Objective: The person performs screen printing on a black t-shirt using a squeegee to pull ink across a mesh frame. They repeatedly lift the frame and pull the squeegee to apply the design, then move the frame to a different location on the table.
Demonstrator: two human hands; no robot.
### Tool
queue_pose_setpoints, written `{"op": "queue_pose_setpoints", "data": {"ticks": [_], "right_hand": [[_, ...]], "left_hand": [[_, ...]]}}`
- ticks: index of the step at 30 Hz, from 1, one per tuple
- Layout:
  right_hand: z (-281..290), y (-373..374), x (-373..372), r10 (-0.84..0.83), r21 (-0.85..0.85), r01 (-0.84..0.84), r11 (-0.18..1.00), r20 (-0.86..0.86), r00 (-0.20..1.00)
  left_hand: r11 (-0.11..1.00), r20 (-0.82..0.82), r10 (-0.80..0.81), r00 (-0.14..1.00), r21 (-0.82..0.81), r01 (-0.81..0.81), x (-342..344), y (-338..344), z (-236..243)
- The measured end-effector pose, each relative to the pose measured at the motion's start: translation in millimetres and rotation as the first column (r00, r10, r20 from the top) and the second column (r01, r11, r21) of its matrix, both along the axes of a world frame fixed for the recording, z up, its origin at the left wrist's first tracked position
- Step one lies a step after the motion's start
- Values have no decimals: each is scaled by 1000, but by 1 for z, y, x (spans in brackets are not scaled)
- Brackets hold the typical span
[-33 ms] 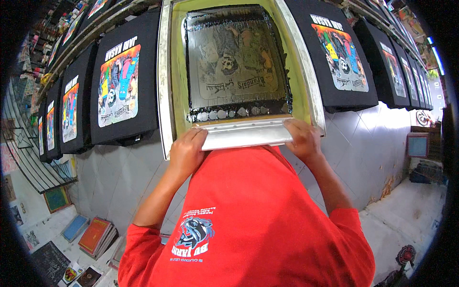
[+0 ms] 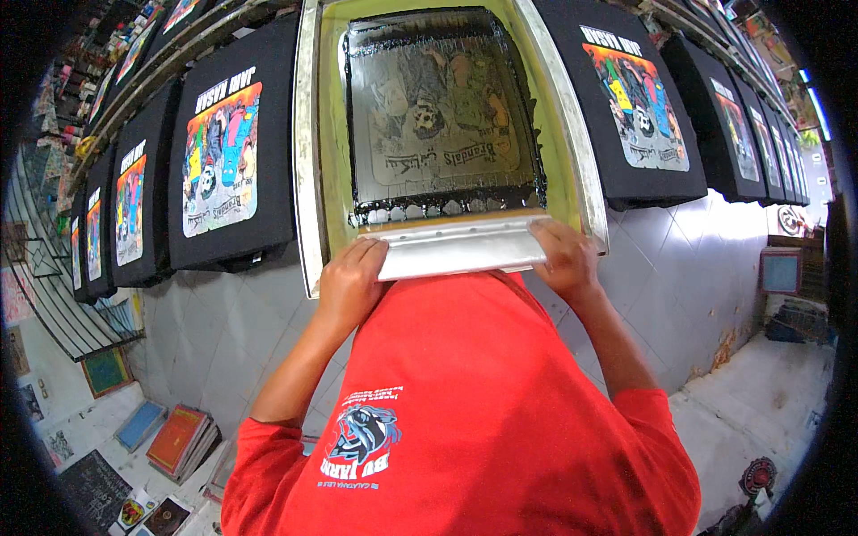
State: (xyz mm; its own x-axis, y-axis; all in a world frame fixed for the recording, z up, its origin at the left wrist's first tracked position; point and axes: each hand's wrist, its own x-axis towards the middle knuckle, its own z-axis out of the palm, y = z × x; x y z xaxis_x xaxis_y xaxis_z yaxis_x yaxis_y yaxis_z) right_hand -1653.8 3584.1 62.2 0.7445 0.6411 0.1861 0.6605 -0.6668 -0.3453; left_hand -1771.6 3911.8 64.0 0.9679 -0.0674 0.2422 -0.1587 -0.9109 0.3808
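My left hand point(image 2: 351, 279) is closed around the left end of a silver metal squeegee point(image 2: 460, 248). My right hand point(image 2: 566, 257) grips its right end, fingers curled over the top edge. The tool lies across the near end of a screen printing frame point(image 2: 308, 152), its brownish blade toward the mesh. Yellow-green emulsion point(image 2: 336, 179) borders the stencil area point(image 2: 438, 116). Through the dark mesh an upside-down picture of figures shows faintly. Thick wet black ink point(image 2: 447, 202) lies in a ragged band just beyond the blade and along the stencil's edges.
Black T-shirts on boards with colourful prints stand close on the left point(image 2: 223, 152) and right point(image 2: 636, 107), in rows. Below are a grey tiled surface point(image 2: 661, 259), a black metal rack point(image 2: 67, 286) and stacked red-topped screens point(image 2: 183, 439). My red shirt touches the frame's near side.
The row of pale round spots in the ink beside the blade has given way to a ragged dark band. My hands and the squeegee stay almost where they were.
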Motion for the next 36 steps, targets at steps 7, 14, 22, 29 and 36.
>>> {"op": "queue_pose_setpoints", "data": {"ticks": [7, 14, 22, 29, 36], "right_hand": [[-5, 4, 32, 6, -37, -5, 999, 27, 1000], [-10, 13, 20, -19, -1, 20, 1000, 110, 994], [-14, 46, 115, -2, 1, 2, 1000, 118, 993], [-14, 75, 196, 35, -19, -33, 999, 106, 994], [-24, 103, 283, 46, -1, -46, 999, 93, 995]], "left_hand": [[1000, -78, 3, 997, -9, -4, 24, 9, 12], [999, 28, -2, 1000, 43, 0, 22, 6, -10], [998, -10, 26, 1000, 52, -26, 110, 37, -11], [997, 55, 7, 998, 71, -10, 187, 71, -21], [996, 73, 24, 997, 89, -31, 269, 99, -24]]}}
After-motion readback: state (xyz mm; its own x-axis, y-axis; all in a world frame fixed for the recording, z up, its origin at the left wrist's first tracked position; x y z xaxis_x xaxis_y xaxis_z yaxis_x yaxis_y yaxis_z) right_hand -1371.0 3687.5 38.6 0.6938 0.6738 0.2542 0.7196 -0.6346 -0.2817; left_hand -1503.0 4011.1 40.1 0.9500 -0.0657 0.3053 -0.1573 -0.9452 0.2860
